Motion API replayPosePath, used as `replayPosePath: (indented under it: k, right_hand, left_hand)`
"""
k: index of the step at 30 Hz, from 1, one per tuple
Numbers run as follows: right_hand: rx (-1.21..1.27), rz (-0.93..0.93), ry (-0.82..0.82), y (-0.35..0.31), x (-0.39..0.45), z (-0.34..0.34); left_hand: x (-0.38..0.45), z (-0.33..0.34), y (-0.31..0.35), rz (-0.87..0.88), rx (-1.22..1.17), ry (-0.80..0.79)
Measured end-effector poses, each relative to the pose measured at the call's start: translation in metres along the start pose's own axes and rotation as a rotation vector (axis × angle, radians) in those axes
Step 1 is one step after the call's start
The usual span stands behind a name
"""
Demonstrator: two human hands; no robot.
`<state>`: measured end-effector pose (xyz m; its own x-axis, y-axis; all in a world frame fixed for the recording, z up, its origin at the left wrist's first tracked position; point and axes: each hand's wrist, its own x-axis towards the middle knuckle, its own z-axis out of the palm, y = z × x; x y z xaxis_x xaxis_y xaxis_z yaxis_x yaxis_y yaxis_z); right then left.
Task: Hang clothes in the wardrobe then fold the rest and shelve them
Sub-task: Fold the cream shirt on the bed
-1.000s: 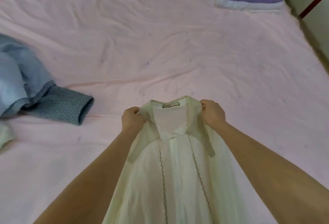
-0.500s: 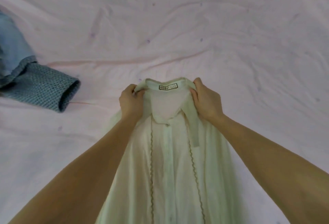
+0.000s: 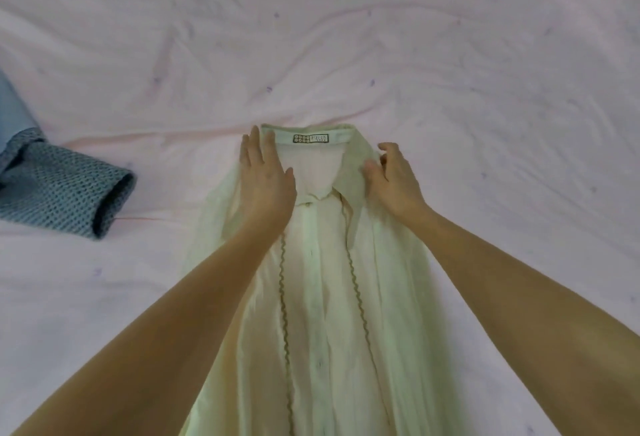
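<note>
The left hand [image 3: 265, 179] presses flat on the cream shirt [image 3: 332, 297]; the right hand [image 3: 393, 177], fingers loosely curled, touches its collar [image 3: 356, 165]. The hem is cut off at 6 o'clock. Two zigzag trims run beside the buttons.

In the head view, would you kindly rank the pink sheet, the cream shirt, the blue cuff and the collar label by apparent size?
1. Sheet
2. Shirt, though it lies nearer the camera
3. Cuff
4. Label

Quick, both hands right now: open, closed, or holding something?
Left hand: open, flat on the pale cream collared shirt.
Right hand: open, fingers loosely bent, touching the shirt's collar, gripping nothing.
</note>
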<state>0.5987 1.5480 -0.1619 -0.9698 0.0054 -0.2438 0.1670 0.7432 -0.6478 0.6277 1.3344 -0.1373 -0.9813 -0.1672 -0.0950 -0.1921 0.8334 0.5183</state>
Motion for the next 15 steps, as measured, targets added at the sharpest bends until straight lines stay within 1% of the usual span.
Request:
replayPosePath:
  k: [1,2,3,4,6,8,9,10,11,12,13,15]
  right_hand:
    - [0.061,0.064,0.059,0.004,-0.012,-0.004]
    - [0.092,0.143,0.113,0.013,-0.030,-0.013]
    - [0.087,0.226,0.125,0.021,-0.054,-0.025]
    - [0.067,0.296,0.088,0.029,-0.074,-0.030]
    - [0.086,0.415,-0.067,0.042,-0.121,-0.044]
    - [0.177,0.526,-0.305,0.046,-0.164,-0.055]
    - [0.185,0.546,-0.442,0.044,-0.177,-0.055]
    - [0.180,0.540,-0.531,0.046,-0.193,-0.057]
    - [0.175,0.515,-0.547,0.049,-0.204,-0.057]
    - [0.173,0.485,-0.491,0.051,-0.213,-0.057]
    - [0.164,0.467,-0.398,0.051,-0.214,-0.058]
    - [0.053,0.453,-0.160,0.056,-0.217,-0.063]
  left_hand:
    - [-0.009,0.001,0.001,0.080,0.015,0.007]
    - [-0.022,-0.001,0.009,0.156,0.001,-0.030]
    - [-0.038,-0.002,0.019,0.220,-0.016,-0.099]
    - [-0.051,0.000,0.027,0.265,-0.023,-0.181]
    - [-0.078,0.004,0.050,0.343,-0.031,-0.350]
    - [-0.100,0.009,0.072,0.410,0.006,-0.490]
    - [-0.105,0.013,0.077,0.436,0.033,-0.544]
    - [-0.114,0.017,0.084,0.476,0.067,-0.610]
    - [-0.120,0.020,0.089,0.527,0.108,-0.665]
    - [-0.125,0.023,0.095,0.586,0.158,-0.714]
    - [-0.126,0.025,0.096,0.625,0.191,-0.739]
    - [-0.129,0.028,0.106,0.693,0.216,-0.763]
